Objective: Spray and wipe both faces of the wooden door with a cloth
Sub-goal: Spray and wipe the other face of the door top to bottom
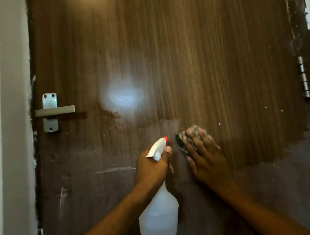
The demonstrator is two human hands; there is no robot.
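Door [178, 40] fills my view and looks closed in its frame, straight ahead of both grips. My left grip [152, 165] is clenched round the neck of the bottle [159, 220] with a finger over the trigger. The nozzle [165, 138] points up at the wood. A faint mist hangs just above the nozzle, and a bright, wet-looking patch [123, 98] sits higher, up and left of it. My right grip [204, 156], just beside the left, lies flat with straight fingers and presses the cloth [186, 134] against the panel. The cloth bunches out past the fingertips. The handle [54, 111] is well left of the left grip and the hinge [304, 78] well right of the right.

I judge this to be spraying and wiping on this face; the other face is out of view. Next I'd slide the right grip up through the wet patch, keeping it pressed flat. Then I'd go for the white streaks [115, 169] just left of the left grip.
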